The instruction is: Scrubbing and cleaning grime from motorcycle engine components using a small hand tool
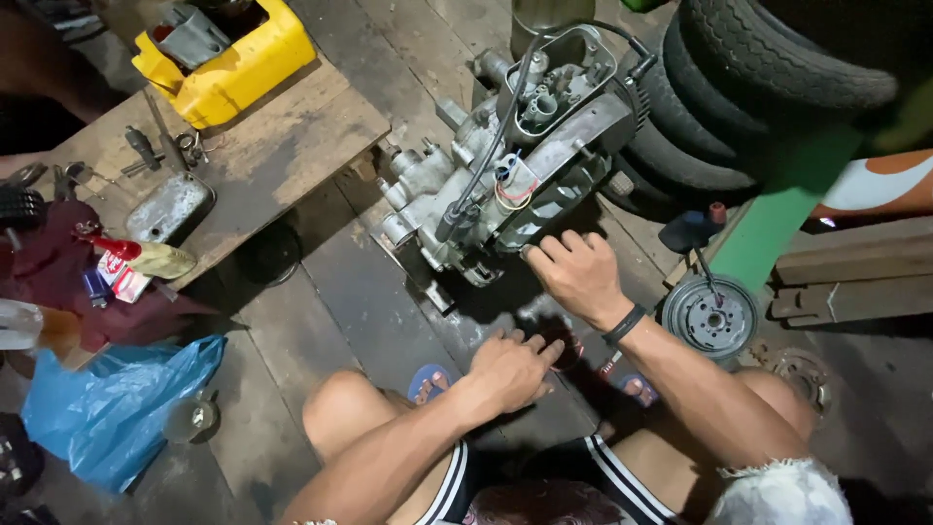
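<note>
Down low, one grey metal engine block (505, 165): right hand (580, 275) curls closed against its base, left hand (507, 371) rests open on the wooden floor (340, 301); beside them three stacked black tyres (739, 107)

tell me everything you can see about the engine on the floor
The engine is a small grey cast-metal unit, grimy and partly stripped, lying tilted on dark floor planks beside stacked tyres. Its top cover is off, exposing round ports in an oval housing. A black cable runs along it, and short yellow and red wires loop at the middle. The right hand grips its lower edge; the left hand rests on the floor just below, apart from it.
</note>
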